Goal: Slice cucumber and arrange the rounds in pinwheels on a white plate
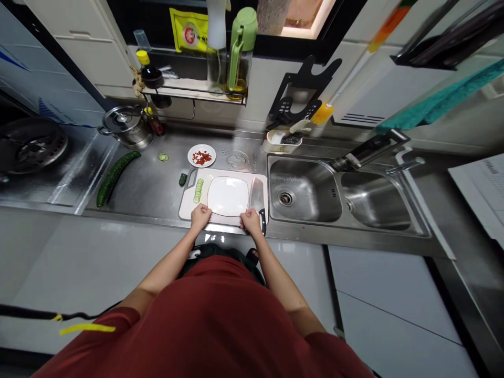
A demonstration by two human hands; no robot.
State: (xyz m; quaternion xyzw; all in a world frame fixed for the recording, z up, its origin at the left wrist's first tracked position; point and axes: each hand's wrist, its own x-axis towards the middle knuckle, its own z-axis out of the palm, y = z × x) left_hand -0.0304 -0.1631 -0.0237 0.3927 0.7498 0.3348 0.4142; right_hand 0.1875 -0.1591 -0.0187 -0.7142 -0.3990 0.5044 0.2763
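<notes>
A white square plate (228, 196) is at the middle of the cutting board (185, 208), held by its two near corners. My left hand (201, 216) pinches the near left corner, and my right hand (250, 220) grips the near right one. Overlapping cucumber slices (198, 191) form a short row on the board, left of the plate. To the plate's right lies a kitchen knife (257, 195), its black handle beside my right hand. A dark cucumber end (183, 179) rests just off the board's left edge.
A whole cucumber (114, 176), a steel pot (128, 128) and a small plate of chopped red pieces (202, 156) stand on the counter. The double sink (303, 215) adjoins the board on the right. Above hangs a shelf (197, 94) with bottles.
</notes>
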